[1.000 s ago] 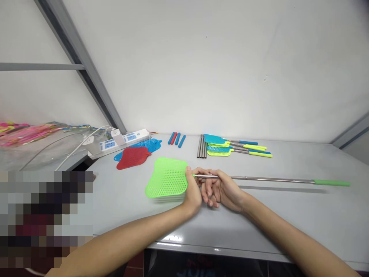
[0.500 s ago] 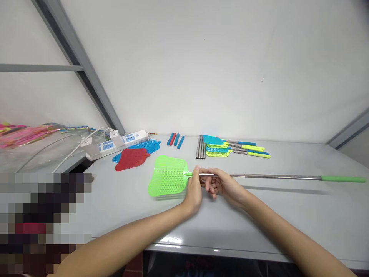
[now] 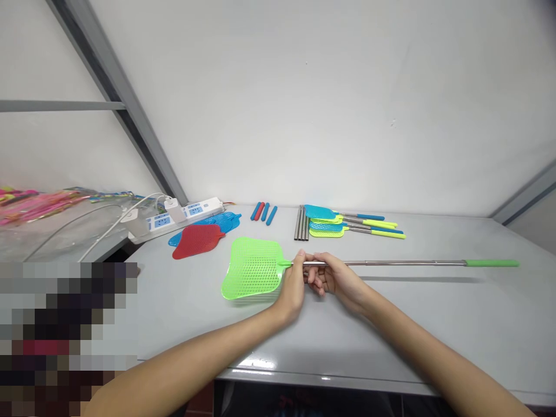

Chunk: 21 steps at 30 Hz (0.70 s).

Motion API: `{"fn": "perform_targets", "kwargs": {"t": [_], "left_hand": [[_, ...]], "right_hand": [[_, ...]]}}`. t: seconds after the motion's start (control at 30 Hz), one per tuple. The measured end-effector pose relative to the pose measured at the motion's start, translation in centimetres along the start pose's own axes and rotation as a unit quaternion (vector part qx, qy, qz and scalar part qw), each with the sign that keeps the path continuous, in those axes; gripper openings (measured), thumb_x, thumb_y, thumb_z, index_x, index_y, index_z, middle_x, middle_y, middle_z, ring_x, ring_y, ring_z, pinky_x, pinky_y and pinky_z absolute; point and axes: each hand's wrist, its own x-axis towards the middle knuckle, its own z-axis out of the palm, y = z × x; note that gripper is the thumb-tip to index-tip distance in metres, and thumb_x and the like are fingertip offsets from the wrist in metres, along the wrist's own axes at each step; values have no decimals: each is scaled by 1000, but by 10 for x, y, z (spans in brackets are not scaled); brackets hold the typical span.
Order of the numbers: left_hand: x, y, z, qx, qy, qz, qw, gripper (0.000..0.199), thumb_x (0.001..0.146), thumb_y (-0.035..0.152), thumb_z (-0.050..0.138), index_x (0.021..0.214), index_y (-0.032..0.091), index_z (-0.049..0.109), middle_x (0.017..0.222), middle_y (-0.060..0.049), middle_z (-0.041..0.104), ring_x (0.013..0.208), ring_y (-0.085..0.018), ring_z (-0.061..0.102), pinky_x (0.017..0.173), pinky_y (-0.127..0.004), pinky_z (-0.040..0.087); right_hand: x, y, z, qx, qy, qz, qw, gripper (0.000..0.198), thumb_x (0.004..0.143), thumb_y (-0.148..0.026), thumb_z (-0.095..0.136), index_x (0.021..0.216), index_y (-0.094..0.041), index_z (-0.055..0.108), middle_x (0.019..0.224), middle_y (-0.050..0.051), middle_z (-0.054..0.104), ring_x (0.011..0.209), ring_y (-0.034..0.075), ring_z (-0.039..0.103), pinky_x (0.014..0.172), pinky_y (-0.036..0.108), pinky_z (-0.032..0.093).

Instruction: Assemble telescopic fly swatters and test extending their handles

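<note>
Far L: clear plastic bags (image 3: 56, 223) w/ pink & multicolour stuff inside, contents too jumbled to ID. Below them a pixelated patch (image 3: 65, 341), can't tell what's under it. Grey metal post (image 3: 125, 124) slants down behind. Then white power strip (image 3: 206, 205) at the table's L end, adapters (image 3: 174, 210) plugged in, white cables (image 3: 98, 234) running off L.

Just in front of the strip: blue swatter heads (image 3: 229, 221), flat, w/ red swatter head (image 3: 196, 240) partly on top. Next, nr the wall (image 3: 304, 121), 4 short sticks (image 3: 260, 212) side by side, 3 blue + 1 red, 2nd from L being the red.

Mid-table, front: green swatter (image 3: 373, 263), held roughly level just above the grey table (image 3: 482, 313), its shadow showing below. Mesh head (image 3: 253, 269) points L. L hand (image 3: 293, 292) is closed round the rod by the neck, thumb on top. Behind it, 4 metal tubes (image 3: 301, 223) lie parallel, nr the wall.

R hand (image 3: 343, 284) is right next to L hand, thumb & index pinching the same rod, other fingers loosely curled below; can't tell if the hands touch. Behind R hand, a stack of blue & yellow swatters (image 3: 329, 227), handles to the R. Bare metal rod (image 3: 412, 263) carries on R, ending in a green grip (image 3: 492, 263).
</note>
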Motion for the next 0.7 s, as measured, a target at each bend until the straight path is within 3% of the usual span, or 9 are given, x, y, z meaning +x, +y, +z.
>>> {"fn": "perform_targets", "kwargs": {"t": [0.2, 0.43, 0.57, 0.7], "left_hand": [[1, 0, 0, 13, -7, 3, 1000, 45, 78, 47, 26, 43, 18, 32, 39, 0, 46, 37, -12, 46, 44, -24, 38], [1, 0, -2, -12, -28, 16, 999, 41, 78, 43, 28, 48, 17, 35, 43, 1, 46, 40, -11, 47, 48, -25, 39], [1, 0, -1, -39, -37, 38, 998, 38, 80, 41, 26, 73, 15, 52, 50, 2, 47, 44, -12, 49, 49, -26, 41], [1, -2, -2, -17, -27, 59, 998, 41, 81, 39, 25, 101, 14, 50, 52, 2, 48, 44, -12, 49, 46, -25, 41]], "right_hand": [[2, 2, -1, 3, -2, -14, 1000, 40, 76, -40, 34, 57, -11, 56, 46, 0, 45, 40, 8, 41, 42, 20, 34], [1, 0, 2, 25, 24, -44, 998, 36, 74, -41, 39, 63, -12, 56, 49, 0, 46, 41, 8, 41, 42, 21, 33], [3, 0, 1, 37, 37, -47, 998, 36, 75, -41, 37, 62, -13, 55, 47, -2, 45, 38, 7, 41, 42, 22, 33], [5, 2, -2, 38, 37, -29, 998, 40, 75, -43, 34, 57, -13, 54, 43, -2, 43, 36, 8, 41, 43, 22, 32]]}}
